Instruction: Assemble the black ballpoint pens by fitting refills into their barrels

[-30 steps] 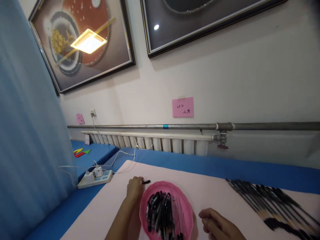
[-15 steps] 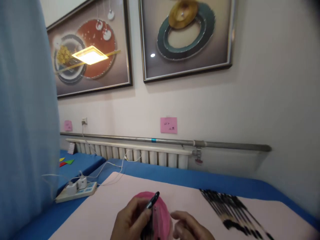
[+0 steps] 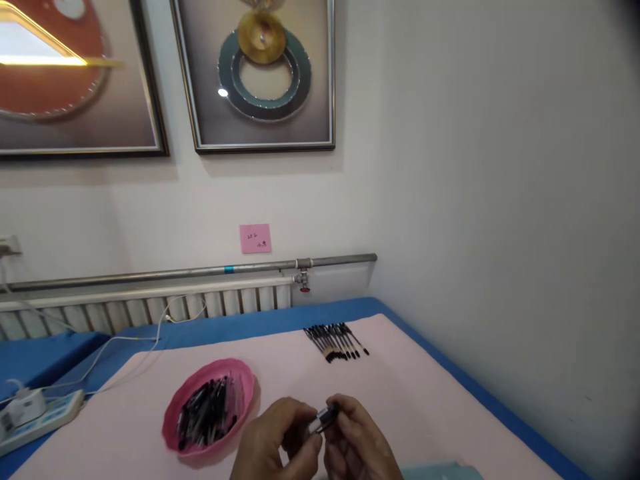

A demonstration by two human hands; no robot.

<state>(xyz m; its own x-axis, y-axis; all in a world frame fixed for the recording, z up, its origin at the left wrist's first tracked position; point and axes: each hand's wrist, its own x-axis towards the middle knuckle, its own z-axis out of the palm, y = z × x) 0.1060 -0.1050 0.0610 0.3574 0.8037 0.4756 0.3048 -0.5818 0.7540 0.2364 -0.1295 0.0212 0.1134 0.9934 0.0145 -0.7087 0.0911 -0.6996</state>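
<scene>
My left hand [image 3: 277, 440] is closed around a pen [image 3: 320, 421] with a whitish and black end showing. My right hand [image 3: 359, 437] pinches the dark end of that pen, so both hands meet on it above the pink sheet. The rest of the pen is hidden behind the fingers. Left of my hands stands a pink basin [image 3: 173, 417] filled with black pens [image 3: 213, 407] and some clear pen parts [image 3: 234, 393]. Farther back on the sheet, several assembled-looking pens [image 3: 336, 341] lie side by side in a row.
The pink sheet [image 3: 280, 367] covers a blue table [image 3: 240, 323]. A power strip [image 3: 45, 417] with plugs and white cables sits at the left. Something light teal [image 3: 443, 472] lies at the bottom edge. A radiator [image 3: 215, 300] and a wall stand behind.
The view has turned to the right. My hands have moved from over the basin to its right, and my right hand, earlier apart from the pen, now grips its end.
</scene>
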